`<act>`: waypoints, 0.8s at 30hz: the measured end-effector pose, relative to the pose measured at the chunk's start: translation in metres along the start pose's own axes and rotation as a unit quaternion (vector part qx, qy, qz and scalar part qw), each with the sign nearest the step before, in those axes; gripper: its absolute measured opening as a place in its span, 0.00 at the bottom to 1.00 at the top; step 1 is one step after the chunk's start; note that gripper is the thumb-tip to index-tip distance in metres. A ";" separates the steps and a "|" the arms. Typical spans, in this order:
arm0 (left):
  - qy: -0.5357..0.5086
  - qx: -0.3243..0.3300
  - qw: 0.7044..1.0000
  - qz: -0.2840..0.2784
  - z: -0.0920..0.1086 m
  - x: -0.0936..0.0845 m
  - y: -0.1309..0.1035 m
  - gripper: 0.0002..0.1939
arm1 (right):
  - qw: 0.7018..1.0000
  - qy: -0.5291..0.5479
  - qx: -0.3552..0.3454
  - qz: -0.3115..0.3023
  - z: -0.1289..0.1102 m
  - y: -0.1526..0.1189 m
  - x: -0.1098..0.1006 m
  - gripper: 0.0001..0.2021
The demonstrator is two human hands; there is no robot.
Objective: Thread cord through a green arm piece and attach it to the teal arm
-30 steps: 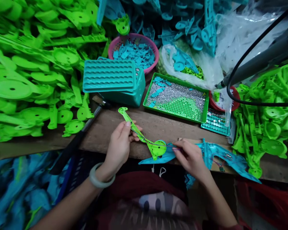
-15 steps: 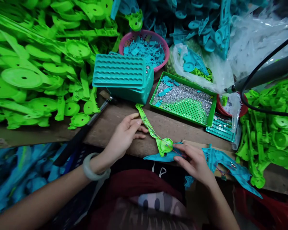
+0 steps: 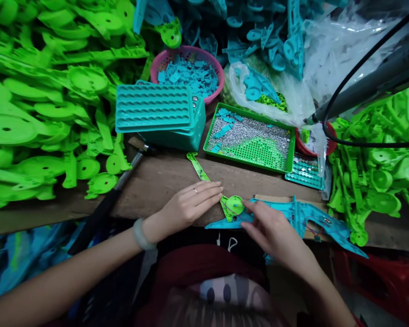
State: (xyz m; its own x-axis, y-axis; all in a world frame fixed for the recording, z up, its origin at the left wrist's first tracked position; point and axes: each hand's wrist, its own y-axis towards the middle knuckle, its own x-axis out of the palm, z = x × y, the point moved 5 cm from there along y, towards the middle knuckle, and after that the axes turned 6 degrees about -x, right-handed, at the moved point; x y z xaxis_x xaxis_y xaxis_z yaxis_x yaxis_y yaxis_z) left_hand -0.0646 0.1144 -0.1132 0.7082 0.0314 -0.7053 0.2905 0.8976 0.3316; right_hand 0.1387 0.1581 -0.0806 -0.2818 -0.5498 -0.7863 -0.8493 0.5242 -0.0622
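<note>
left hand (image 3: 191, 205): fingers flat, together, pressing green arm (image 3: 198, 168) | arm runs up-left from disc | right hand (image 3: 271, 229): fingertips pinching at disc (image 3: 234, 205), over blue shell (image 3: 305, 218)

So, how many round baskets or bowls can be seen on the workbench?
2. A pink basket of blue pieces stands behind the teal box. A red bowl sits right of the green tray, half under clear plastic. The piles may hide others.
</note>
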 end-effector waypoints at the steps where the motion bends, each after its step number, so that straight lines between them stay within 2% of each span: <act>1: 0.006 0.008 1.000 0.000 0.001 0.000 -0.002 0.20 | 1.000 0.002 0.003 -0.007 -0.004 0.003 0.004 0.16; 5: 0.037 0.039 0.998 -0.012 0.006 0.000 -0.007 0.23 | 1.000 -0.002 0.002 0.004 -0.005 0.014 0.008 0.10; 10: 0.097 0.055 0.992 -0.059 0.004 0.004 -0.011 0.24 | 0.997 0.034 0.014 0.064 0.014 0.023 -0.004 0.08; 14: 0.103 0.076 0.989 -0.068 0.003 0.005 -0.012 0.23 | 0.993 0.059 0.043 0.096 0.026 0.028 0.000 0.06; 16: 0.100 0.082 0.989 -0.067 0.003 0.005 -0.011 0.22 | 0.992 0.044 0.047 0.104 0.028 0.028 0.005 0.07; 20: 0.100 0.055 0.991 -0.072 0.006 0.004 -0.004 0.22 | 0.994 0.006 0.038 0.105 0.025 0.026 0.010 0.08; 24: 0.109 0.055 0.987 -0.108 0.013 0.006 0.003 0.22 | 0.995 -0.030 0.007 0.098 0.024 0.023 0.011 0.08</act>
State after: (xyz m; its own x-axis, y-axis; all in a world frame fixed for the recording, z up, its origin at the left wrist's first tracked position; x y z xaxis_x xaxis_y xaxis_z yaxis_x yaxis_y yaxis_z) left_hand -0.0517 0.1115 -0.1084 0.4701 -0.0502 -0.8812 0.4952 0.8415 0.2162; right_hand 0.1266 0.1791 -0.1056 -0.4136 -0.3963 -0.8197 -0.7745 0.6264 0.0879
